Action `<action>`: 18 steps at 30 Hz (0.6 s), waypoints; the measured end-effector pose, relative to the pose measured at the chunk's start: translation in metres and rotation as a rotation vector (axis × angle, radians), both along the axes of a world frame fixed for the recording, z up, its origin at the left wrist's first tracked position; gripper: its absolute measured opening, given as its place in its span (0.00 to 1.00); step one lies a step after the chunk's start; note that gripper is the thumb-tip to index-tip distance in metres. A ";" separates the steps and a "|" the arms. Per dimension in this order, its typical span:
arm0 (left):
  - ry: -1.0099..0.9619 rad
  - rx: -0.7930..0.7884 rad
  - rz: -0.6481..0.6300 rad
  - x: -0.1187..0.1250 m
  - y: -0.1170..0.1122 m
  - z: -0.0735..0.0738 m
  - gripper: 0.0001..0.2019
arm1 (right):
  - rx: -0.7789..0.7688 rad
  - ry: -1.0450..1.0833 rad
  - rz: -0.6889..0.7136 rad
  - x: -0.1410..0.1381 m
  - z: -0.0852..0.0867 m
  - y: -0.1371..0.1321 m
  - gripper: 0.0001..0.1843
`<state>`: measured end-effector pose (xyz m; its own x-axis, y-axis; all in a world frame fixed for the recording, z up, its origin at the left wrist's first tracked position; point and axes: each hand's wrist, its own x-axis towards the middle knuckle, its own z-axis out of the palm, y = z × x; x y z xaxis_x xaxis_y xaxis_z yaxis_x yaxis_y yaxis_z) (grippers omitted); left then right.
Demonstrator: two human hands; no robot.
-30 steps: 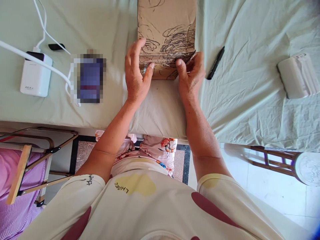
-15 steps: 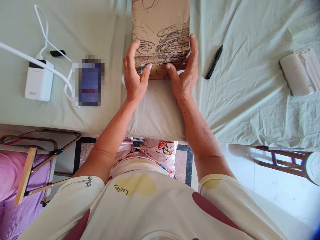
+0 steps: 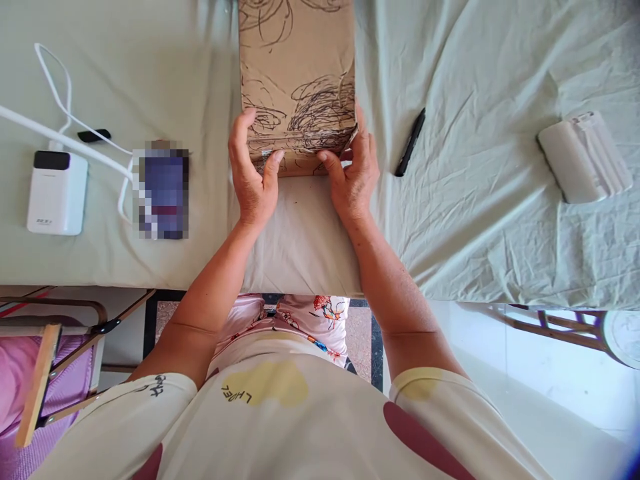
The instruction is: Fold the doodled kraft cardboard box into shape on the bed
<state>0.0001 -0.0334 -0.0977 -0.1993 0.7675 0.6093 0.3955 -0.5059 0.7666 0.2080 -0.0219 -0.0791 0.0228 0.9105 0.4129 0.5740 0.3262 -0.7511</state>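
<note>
A brown cardboard box (image 3: 297, 73) covered in black scribbles lies on the pale green sheet (image 3: 475, 220) in front of me. My left hand (image 3: 251, 175) grips its near left corner, fingers curled up the side and thumb on the front face. My right hand (image 3: 351, 175) grips the near right corner, thumb pressed on the front face and fingers around the edge where a flap sticks out. Both hands are closed on the box.
A black marker (image 3: 410, 142) lies just right of the box. A white device (image 3: 584, 157) rests at the far right. At the left are a white power bank (image 3: 56, 191) with white cables and a phone (image 3: 161, 193). A wooden chair frame (image 3: 55, 347) stands below left.
The view has tilted, so the box and my hands sit lower and further left in frame. My right fingers, stretched up the box's side half a second ago, have curled back round the corner.
</note>
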 end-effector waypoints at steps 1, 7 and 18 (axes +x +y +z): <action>-0.002 0.006 -0.001 0.001 -0.001 0.000 0.33 | -0.004 0.005 0.014 0.001 -0.002 0.001 0.37; -0.002 0.042 -0.021 0.002 -0.003 0.013 0.29 | 0.003 0.014 0.043 0.009 -0.009 0.005 0.29; 0.037 -0.012 -0.181 -0.007 -0.005 0.014 0.31 | -0.044 0.023 -0.014 0.018 -0.001 0.008 0.26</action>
<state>-0.0064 -0.0387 -0.0834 -0.0348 0.7958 0.6045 0.3262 -0.5627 0.7595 0.2258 -0.0144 -0.0798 0.0445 0.9272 0.3718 0.5610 0.2848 -0.7773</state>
